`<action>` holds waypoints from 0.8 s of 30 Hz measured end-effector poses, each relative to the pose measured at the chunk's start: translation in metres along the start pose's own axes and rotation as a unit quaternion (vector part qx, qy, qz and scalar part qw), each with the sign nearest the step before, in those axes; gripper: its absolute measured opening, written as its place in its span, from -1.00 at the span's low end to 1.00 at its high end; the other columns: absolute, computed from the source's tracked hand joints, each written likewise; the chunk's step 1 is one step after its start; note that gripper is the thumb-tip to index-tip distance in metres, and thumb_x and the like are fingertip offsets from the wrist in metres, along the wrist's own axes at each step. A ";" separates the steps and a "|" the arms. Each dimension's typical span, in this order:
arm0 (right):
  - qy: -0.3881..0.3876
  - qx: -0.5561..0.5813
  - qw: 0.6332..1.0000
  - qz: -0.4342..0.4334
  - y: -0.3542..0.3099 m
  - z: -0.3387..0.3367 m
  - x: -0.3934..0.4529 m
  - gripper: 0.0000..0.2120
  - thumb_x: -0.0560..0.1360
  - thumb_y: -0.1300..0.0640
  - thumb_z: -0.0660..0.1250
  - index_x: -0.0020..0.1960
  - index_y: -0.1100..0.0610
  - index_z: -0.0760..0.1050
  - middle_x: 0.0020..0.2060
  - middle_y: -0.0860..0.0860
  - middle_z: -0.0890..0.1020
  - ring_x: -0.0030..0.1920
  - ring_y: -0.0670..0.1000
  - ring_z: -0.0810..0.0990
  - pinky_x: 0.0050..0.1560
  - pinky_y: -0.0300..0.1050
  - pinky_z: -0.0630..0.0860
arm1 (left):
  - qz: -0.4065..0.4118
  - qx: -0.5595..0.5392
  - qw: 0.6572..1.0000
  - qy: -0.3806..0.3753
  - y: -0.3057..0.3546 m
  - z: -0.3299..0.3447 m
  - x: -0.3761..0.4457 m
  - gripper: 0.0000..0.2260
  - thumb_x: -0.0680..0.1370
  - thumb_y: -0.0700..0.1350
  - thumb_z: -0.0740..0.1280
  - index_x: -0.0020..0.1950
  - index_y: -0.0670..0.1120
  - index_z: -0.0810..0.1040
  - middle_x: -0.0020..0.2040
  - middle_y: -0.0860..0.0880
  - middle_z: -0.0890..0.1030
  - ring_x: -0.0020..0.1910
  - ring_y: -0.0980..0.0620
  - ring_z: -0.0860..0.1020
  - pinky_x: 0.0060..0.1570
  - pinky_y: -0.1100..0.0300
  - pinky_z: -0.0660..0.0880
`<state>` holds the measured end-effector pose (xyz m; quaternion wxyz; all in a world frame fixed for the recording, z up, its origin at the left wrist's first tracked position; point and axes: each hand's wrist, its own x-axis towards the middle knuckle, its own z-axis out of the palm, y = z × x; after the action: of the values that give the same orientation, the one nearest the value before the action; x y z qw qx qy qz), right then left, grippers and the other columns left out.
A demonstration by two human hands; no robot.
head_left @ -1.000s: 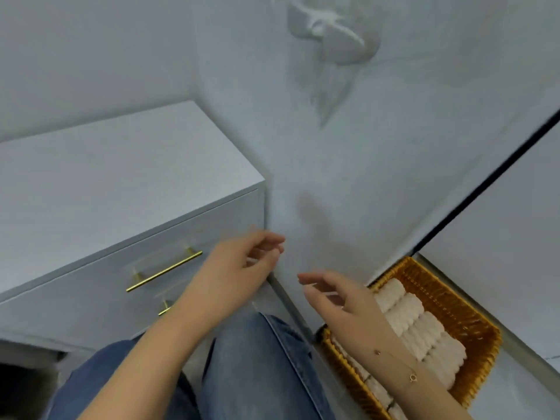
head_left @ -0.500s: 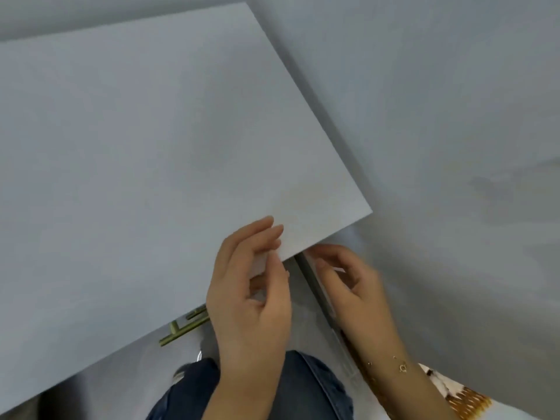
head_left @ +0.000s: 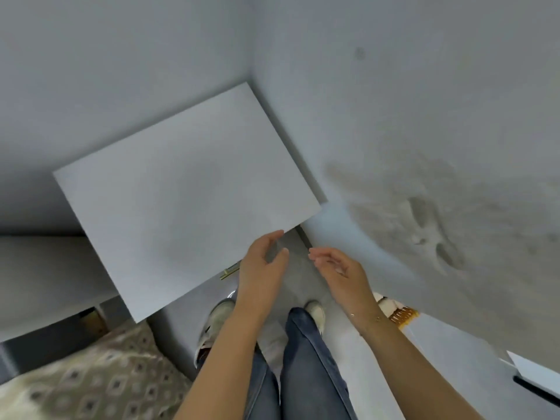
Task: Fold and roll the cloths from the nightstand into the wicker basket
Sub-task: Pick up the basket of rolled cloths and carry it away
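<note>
We judge that the work is almost finished, because the top of the nightstand (head_left: 181,201), just in front of our left hand (head_left: 262,268), carries no cloth that we can see. Both hands hold nothing: the left hand has its fingers loosely bent with the thumb apart, and the right hand (head_left: 339,268) is open in a relaxed way, palm turned toward the left one. The wicker basket (head_left: 401,315) shows only as a small corner behind and to the outside of the right wrist, and a pale rolled cloth (head_left: 383,304) is just visible in it; the rest is hidden by the arm. To do this step well, we should look once more over the top of the nightstand and beside it for a cloth that was missed. The nightstand top is flat, smooth and matte, with sharp straight edges, so a soft cloth would slide easily on it. A thin brass-coloured handle (head_left: 230,271) sits just beside the left hand. The basket looks stiff and woven, the cloth thick and ribbed. Behind the left arm lies a patterned soft bedcover (head_left: 91,377).
</note>
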<state>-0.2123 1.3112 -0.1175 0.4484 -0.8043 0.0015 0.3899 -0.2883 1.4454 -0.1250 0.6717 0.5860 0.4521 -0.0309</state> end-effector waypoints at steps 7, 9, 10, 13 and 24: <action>0.124 0.060 0.989 0.047 -0.031 -0.035 -0.120 -0.82 0.57 0.21 0.27 0.09 0.05 0.61 0.03 -0.10 0.65 0.08 -0.17 0.57 0.07 -0.38 0.45 | 0.026 0.114 0.982 -0.146 0.072 0.004 -0.082 -0.69 0.57 -0.15 0.31 0.31 0.05 0.50 0.31 0.12 0.47 0.31 0.15 0.40 0.28 0.25 0.33; 0.186 0.107 0.975 0.054 -0.036 -0.042 -0.163 -0.82 0.57 0.22 0.27 0.08 0.07 0.61 0.02 -0.09 0.66 0.07 -0.15 0.57 0.09 -0.32 0.47 | 0.036 0.162 0.965 -0.203 0.091 0.007 -0.108 -0.71 0.57 -0.16 0.30 0.29 0.05 0.51 0.31 0.09 0.48 0.28 0.14 0.42 0.23 0.27 0.35; 0.206 0.127 0.969 0.055 -0.036 -0.041 -0.180 -0.82 0.57 0.22 0.27 0.07 0.06 0.61 0.01 -0.10 0.66 0.06 -0.15 0.57 0.11 -0.27 0.48 | 0.042 0.178 0.956 -0.227 0.096 0.006 -0.118 -0.72 0.58 -0.17 0.30 0.28 0.04 0.51 0.29 0.08 0.49 0.27 0.13 0.43 0.20 0.29 0.34; 0.282 0.193 0.938 0.058 -0.034 -0.043 -0.233 -0.81 0.56 0.23 0.26 0.07 0.06 0.62 -0.02 -0.10 0.66 0.03 -0.17 0.57 0.15 -0.18 0.50 | 0.070 0.230 0.925 -0.295 0.120 0.013 -0.153 -0.72 0.59 -0.19 0.29 0.30 -0.02 0.51 0.22 0.06 0.52 0.24 0.12 0.46 0.16 0.33 0.31; 0.435 0.334 0.833 0.069 0.040 -0.093 -0.327 -0.79 0.57 0.24 0.25 0.12 0.09 0.59 0.04 -0.02 0.62 0.08 -0.15 0.55 -0.09 -0.51 0.42 | 0.109 0.347 0.819 -0.444 0.102 0.130 -0.264 -0.68 0.59 -0.19 0.30 0.34 0.02 0.50 0.26 0.09 0.51 0.20 0.19 0.45 0.16 0.32 0.32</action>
<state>-0.3956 1.1064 0.0870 0.6147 -0.6903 0.3817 0.0050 -0.3107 1.2421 0.1097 0.5507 0.7487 -0.0023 -0.3691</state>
